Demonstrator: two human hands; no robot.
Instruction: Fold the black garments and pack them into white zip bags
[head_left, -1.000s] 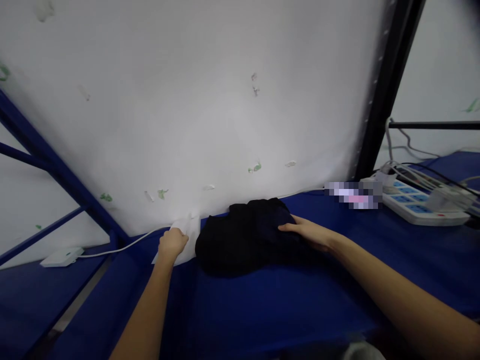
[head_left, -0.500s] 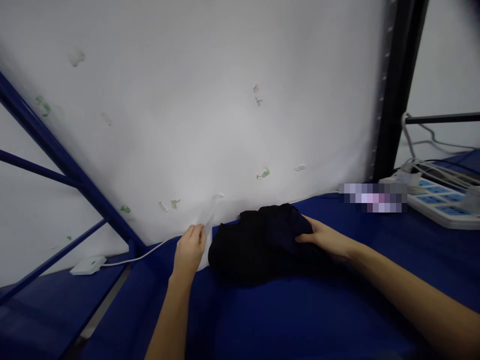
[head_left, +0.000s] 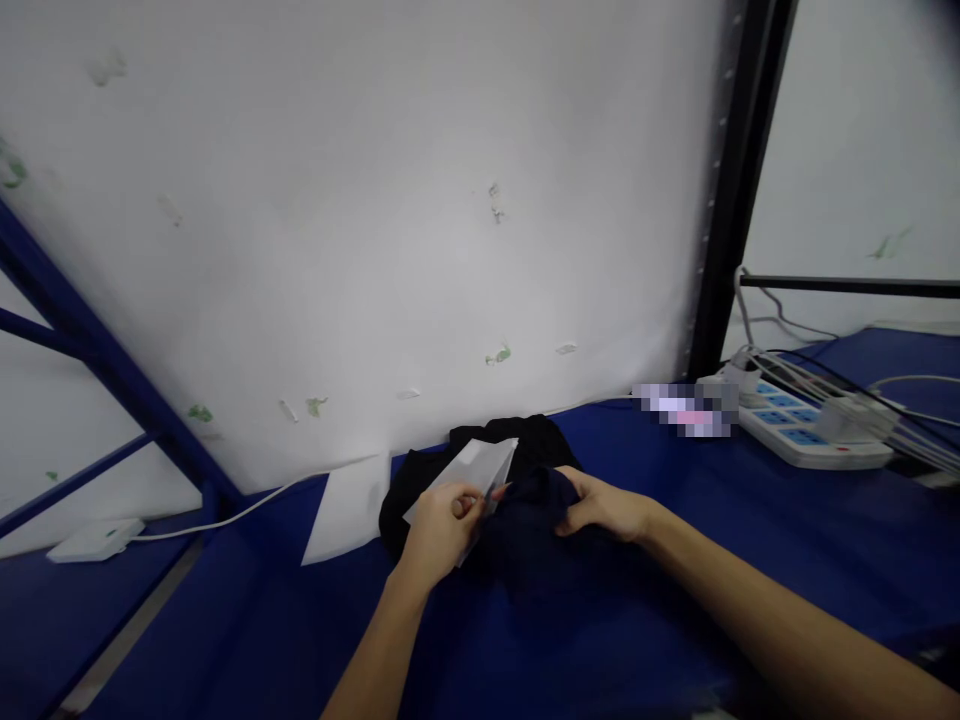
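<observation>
My left hand [head_left: 442, 530] is closed on a folded thin white sheet [head_left: 480, 465]; I cannot tell whether it is paper or plastic. The sheet stands tilted in front of a bunched black cloth [head_left: 544, 435] on the blue tabletop. My right hand [head_left: 604, 505] grips a dark navy cloth [head_left: 529, 540], with the thumb on the near side and the fingers partly hidden behind the fabric. The navy cloth lies in front of the black one and reaches close to my left fingertips. Another white sheet [head_left: 349, 510] rests flat to the left of the cloths.
A white wall panel [head_left: 390, 230] rises behind the blue tabletop [head_left: 262, 610]. At right lie a white power strip [head_left: 814, 440] with plugs and cables, and a blurred-out item [head_left: 686, 410]. A blue metal frame [head_left: 112, 370] and a white box with a cable [head_left: 97, 540] are at left.
My left hand has moved right, bringing the white sheet in front of the black cloth. My right hand has drawn the navy cloth nearer, apart from the black one. The view has shifted right.
</observation>
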